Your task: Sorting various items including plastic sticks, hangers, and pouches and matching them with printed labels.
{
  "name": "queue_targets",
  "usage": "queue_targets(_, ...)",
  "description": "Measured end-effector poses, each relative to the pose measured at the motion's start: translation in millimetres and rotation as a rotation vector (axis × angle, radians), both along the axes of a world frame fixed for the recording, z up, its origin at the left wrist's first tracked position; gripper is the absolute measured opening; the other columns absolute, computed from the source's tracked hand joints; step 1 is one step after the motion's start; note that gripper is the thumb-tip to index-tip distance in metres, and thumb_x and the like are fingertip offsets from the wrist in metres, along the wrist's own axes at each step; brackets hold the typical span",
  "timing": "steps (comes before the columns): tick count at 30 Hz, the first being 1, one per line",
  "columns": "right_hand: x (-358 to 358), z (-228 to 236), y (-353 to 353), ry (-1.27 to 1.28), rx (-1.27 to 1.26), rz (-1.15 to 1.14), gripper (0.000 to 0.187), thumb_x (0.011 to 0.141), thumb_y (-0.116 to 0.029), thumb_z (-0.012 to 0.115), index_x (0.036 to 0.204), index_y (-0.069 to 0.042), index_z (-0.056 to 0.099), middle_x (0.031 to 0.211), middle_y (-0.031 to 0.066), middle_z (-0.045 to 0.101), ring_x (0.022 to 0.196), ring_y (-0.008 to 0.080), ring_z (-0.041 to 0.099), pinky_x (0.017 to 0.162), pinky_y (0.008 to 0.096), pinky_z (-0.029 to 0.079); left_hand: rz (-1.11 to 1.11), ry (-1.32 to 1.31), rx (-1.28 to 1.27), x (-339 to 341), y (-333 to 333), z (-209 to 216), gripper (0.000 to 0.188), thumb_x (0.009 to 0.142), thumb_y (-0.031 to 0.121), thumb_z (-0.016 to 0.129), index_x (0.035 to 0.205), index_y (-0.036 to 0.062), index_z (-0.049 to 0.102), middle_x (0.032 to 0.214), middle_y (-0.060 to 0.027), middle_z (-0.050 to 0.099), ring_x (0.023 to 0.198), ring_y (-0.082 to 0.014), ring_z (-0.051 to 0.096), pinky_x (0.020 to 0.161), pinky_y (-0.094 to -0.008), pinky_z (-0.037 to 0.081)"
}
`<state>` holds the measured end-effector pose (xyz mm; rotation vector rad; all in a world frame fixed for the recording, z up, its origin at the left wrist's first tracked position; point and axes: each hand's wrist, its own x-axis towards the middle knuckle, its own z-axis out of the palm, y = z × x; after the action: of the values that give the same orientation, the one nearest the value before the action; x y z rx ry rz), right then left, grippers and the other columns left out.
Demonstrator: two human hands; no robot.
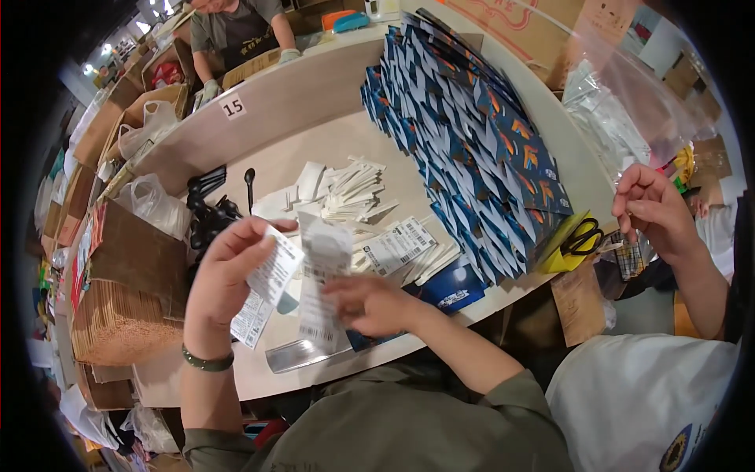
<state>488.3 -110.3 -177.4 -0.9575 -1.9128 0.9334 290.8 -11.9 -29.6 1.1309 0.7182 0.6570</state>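
My left hand [228, 263] pinches a small white printed paper slip [277, 269] between thumb and fingers. Beside it hangs a longer white printed sheet [321, 307], blurred by motion. Across that sheet reach the fingers of my right hand [373, 305]; they are smeared, so their grip on it is unclear. Under and near my hands are another printed slip [252, 321] and a flat clear-silvery strip [303, 355] at the table's near edge. Beyond them lies a pile of thin white paper-wrapped sticks [354, 189]. A printed label sheet [399, 245] rests on more white pieces.
Overlapping blue packets [472, 149] cover the table's right side. Black plastic spoons [206, 212] lie left, near a cardboard stack [126, 330]. Black-handled scissors [582, 236] sit in a yellow holder at the right edge. A co-worker's hand [657, 208] is raised at right; another person works beyond the partition [259, 110].
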Motion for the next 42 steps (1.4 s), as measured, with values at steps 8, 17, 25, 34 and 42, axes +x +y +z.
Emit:
queue_targets(8,23,-8,17,-0.087,-0.107,-0.577,0.014,0.078,-0.015,0.07,0.086,-0.004,0.067,0.137,0.0226,0.049,0.122,0.0408,0.05,0.101,0.0449,0.041,0.23,0.086,-0.213,-51,-18,-96,0.011,0.094,0.003,0.054,0.104,0.0024,0.059,0.102,-0.0055,0.065,0.091,-0.012,0.063,0.084,-0.0272,0.052)
queue_targets(17,54,-32,13,-0.588,-0.212,-1.005,0.01,0.078,-0.013,0.071,0.084,-0.006,0.067,0.113,0.0173,0.056,0.108,0.0377,0.052,0.094,0.0436,0.042,0.283,-0.065,-0.373,-22,-29,-128,0.022,0.09,-0.001,0.057,0.112,0.0012,0.058,0.103,-0.0066,0.066,0.093,-0.0132,0.063,0.084,-0.027,0.051)
queue_targets(25,67,-5,12,-0.18,0.051,-1.035,0.009,0.081,-0.005,0.071,0.084,-0.001,0.063,0.097,0.0108,0.057,0.085,0.0223,0.06,0.076,0.0291,0.048,0.309,-0.047,-0.342,-21,-36,-130,0.022,0.089,-0.003,0.059,0.111,0.0006,0.058,0.104,-0.0065,0.065,0.092,-0.0123,0.062,0.085,-0.0255,0.051)
queue_targets(34,71,73,0,0.677,-0.433,-0.639,0.01,0.086,0.0,0.068,0.095,0.002,0.063,0.085,0.0031,0.067,0.076,0.0065,0.059,0.073,0.02,0.047,0.344,0.041,-0.026,-12,-35,-86,0.018,0.086,-0.005,0.061,0.103,0.0014,0.062,0.094,-0.0031,0.065,0.083,-0.0094,0.06,0.077,-0.0236,0.05)
queue_targets(42,40,80,-5,0.583,-0.447,-0.462,0.01,0.085,0.001,0.069,0.093,0.002,0.062,0.085,0.0006,0.063,0.078,0.0062,0.057,0.073,0.0205,0.047,0.102,0.081,0.023,19,-63,-61,0.018,0.089,0.002,0.064,0.106,-0.0008,0.068,0.097,-0.0049,0.069,0.082,-0.0081,0.062,0.073,-0.0225,0.05)
